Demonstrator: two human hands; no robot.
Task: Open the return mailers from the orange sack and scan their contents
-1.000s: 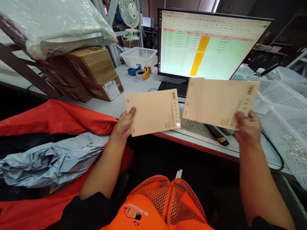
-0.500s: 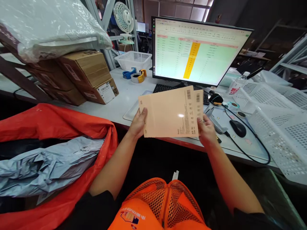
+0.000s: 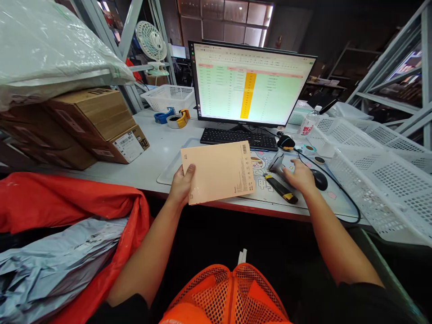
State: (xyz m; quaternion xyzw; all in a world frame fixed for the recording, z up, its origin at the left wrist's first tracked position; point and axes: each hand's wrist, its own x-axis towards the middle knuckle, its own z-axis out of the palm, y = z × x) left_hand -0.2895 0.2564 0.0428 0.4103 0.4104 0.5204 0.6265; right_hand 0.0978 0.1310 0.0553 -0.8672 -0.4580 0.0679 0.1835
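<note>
My left hand (image 3: 182,184) grips the left edge of the tan envelopes (image 3: 218,172), held flat above the desk's front edge; a barcode label sits at their top right corner. My right hand (image 3: 299,176) has reached over the desk mat and rests on a grey handheld scanner (image 3: 278,163), fingers curled over it. A black and yellow utility knife (image 3: 281,189) lies just left of that hand. A black mouse (image 3: 319,179) sits just right of it.
A monitor (image 3: 249,85) showing a spreadsheet and a black keyboard (image 3: 239,137) stand behind. Cardboard boxes (image 3: 97,121) are stacked at the left, tape rolls (image 3: 172,118) and a white basket (image 3: 168,96) behind. White mesh baskets (image 3: 378,175) fill the right. An orange bag (image 3: 67,207) with grey mailers (image 3: 57,261) lies at lower left.
The two envelopes, first held apart, were brought together into my left hand. My right hand let go and moved right to the scanner on the desk.
</note>
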